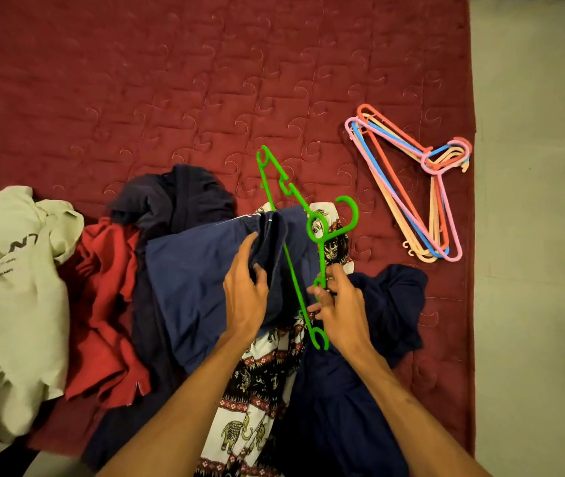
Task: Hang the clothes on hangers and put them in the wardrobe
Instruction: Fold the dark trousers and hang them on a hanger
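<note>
Both hands work a green hanger [321, 256] into a blue garment [198, 287] on a red quilted bedspread [171, 80].

The left hand [245, 290] grips a fold of the blue garment near its top edge; the right hand [338, 304] pinches the hanger's near arm, with the hook pointing far-right. Under them lies an elephant-print cloth [250, 425], and a dark navy garment [391, 304] crowds in on the right. To the left lie a red garment [109, 304] and a cream T-shirt [9, 304]. A stack of coloured hangers [412, 187] lies far right, near the bed's edge.
</note>
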